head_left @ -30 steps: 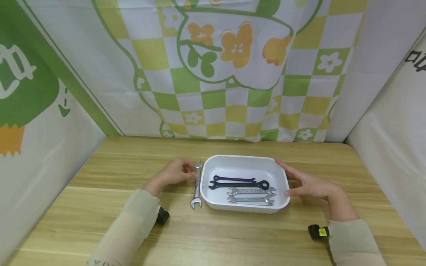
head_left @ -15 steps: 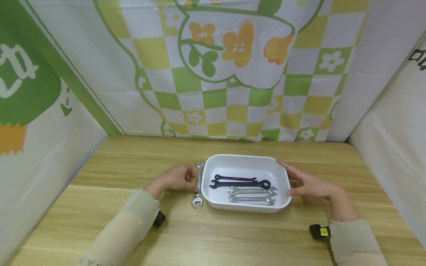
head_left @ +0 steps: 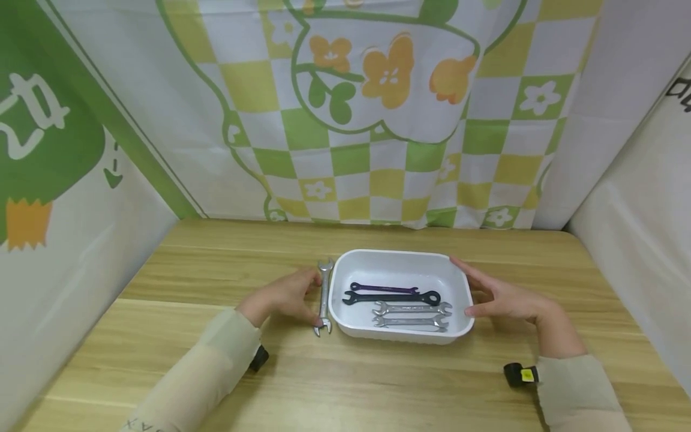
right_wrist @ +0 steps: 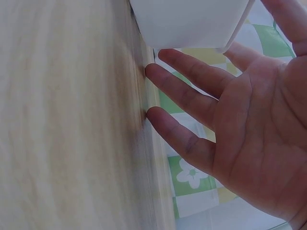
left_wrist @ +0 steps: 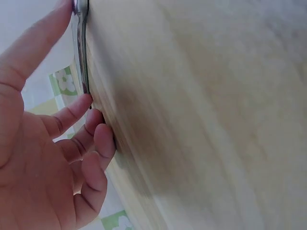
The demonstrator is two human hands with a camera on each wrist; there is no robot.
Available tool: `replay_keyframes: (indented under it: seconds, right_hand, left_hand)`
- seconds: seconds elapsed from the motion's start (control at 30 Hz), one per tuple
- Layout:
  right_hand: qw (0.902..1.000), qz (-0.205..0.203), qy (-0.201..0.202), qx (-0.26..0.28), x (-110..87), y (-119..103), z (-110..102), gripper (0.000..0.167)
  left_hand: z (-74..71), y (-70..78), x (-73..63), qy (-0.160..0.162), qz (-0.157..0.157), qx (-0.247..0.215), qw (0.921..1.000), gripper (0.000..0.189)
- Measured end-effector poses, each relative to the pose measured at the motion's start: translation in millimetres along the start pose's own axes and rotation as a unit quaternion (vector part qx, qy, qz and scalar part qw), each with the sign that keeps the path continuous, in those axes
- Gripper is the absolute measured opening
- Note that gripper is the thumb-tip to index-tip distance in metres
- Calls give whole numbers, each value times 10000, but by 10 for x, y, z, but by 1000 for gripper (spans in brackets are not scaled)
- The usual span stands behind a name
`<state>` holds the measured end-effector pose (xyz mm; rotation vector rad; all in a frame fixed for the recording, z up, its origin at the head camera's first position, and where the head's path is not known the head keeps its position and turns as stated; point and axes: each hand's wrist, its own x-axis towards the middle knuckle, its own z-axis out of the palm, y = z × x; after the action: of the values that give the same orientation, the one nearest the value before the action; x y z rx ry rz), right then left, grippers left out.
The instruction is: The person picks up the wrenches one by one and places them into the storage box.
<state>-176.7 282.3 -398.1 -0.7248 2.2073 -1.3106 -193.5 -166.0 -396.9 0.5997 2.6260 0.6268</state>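
Note:
A silver open-end wrench [head_left: 325, 294] lies on the table along the left side of a white tub [head_left: 399, 337]. My left hand [head_left: 287, 296] touches this wrench, thumb at its near end and index fingertip farther up; in the left wrist view the thumb lies fairly straight against the wrench [left_wrist: 82, 48] and the other fingers bend loosely. My right hand [head_left: 507, 302] rests on the tub's right end with fingers spread, thumb at the near corner, a finger at the far corner. Inside the tub lie a purple wrench [head_left: 384, 289], a black wrench [head_left: 391, 297] and silver wrenches [head_left: 411, 308].
The wooden table [head_left: 345, 384] runs back to a patterned cloth [head_left: 385, 174] hanging behind it. White cloth walls stand at left and right. A small black wrist camera [head_left: 259, 358] sits at the left sleeve, another camera [head_left: 514, 375] at the right.
My left thumb has slid toward the near end of the silver wrench, and the hand has spread along it. The wrench stands slightly more upright in view. My right hand stays on the tub.

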Motion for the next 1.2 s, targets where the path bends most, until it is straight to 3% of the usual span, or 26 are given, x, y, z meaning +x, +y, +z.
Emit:
replay_keyframes:
  seconds: [0.2,0.33,0.47,0.63,0.87,1.2]
  right_hand:
    - [10000,71,34,-22,5,-5,-10,99]
    - [10000,60,28,-19,8,3,-13,99]
    - [10000,24,24,-25,7,21,-22,100]
    - [10000,5,23,1,8,33,-29,100]
    - [10000,23,29,-14,6,26,-25,99]
    - [10000,18,-23,19,5,17,-14,99]
  left_hand:
    - [-32,14,-24,-199,79,103,9997,80]
    - [-65,14,-37,-303,13,-104,9995,77]
    - [-52,6,11,-44,-221,-391,9990,59]
    - [-22,-13,102,305,-322,-170,9989,43]
    - [-71,-30,65,252,-396,-394,9981,32]
    - [-73,-107,3,442,-899,-679,9927,23]
